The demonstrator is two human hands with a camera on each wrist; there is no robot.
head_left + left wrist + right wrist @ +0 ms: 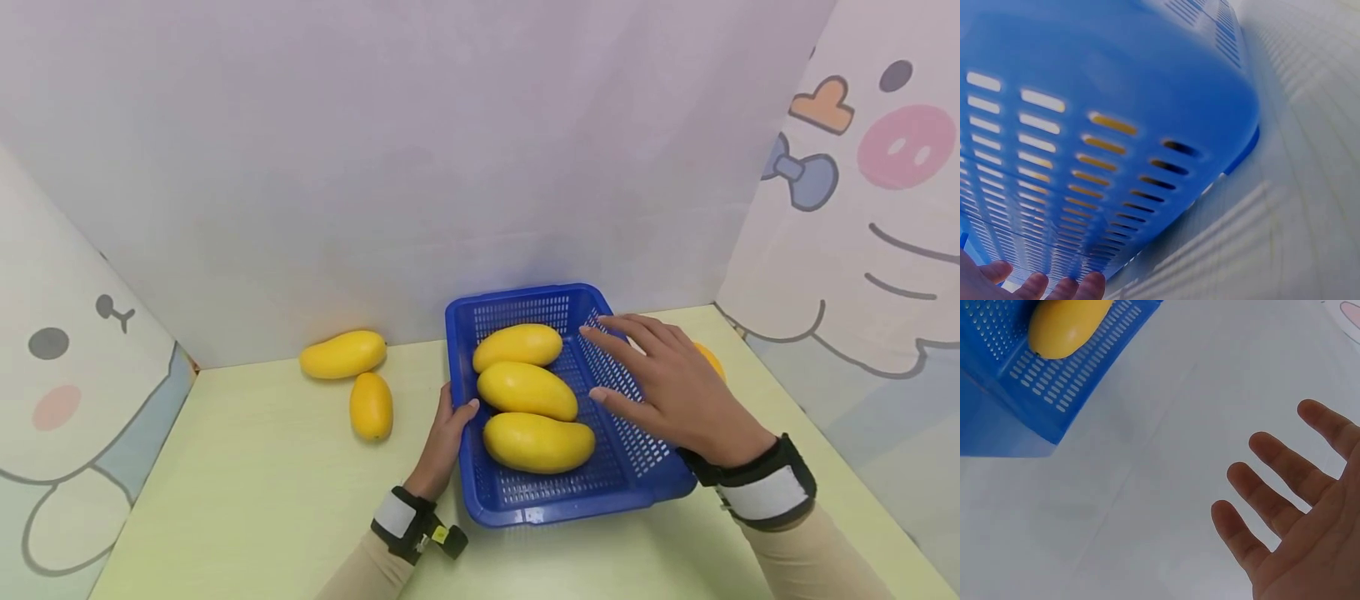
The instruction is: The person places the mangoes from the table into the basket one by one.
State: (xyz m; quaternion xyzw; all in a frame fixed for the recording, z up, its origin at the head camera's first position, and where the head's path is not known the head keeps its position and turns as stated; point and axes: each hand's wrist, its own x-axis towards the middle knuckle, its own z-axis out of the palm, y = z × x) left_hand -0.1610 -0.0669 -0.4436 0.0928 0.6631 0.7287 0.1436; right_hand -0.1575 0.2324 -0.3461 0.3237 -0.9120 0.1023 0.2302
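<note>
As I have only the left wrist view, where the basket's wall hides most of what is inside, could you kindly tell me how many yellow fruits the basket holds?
Observer: The head view shows three yellow fruits lying in the blue basket.
Operator: Thank you. Is the right hand holding anything?
Observer: No, the right wrist view shows its fingers spread with nothing in them.
Operator: And does anything lie on the table to the left of the basket?
Observer: Yes, in the head view two more yellow fruits lie there, near the back wall.
</note>
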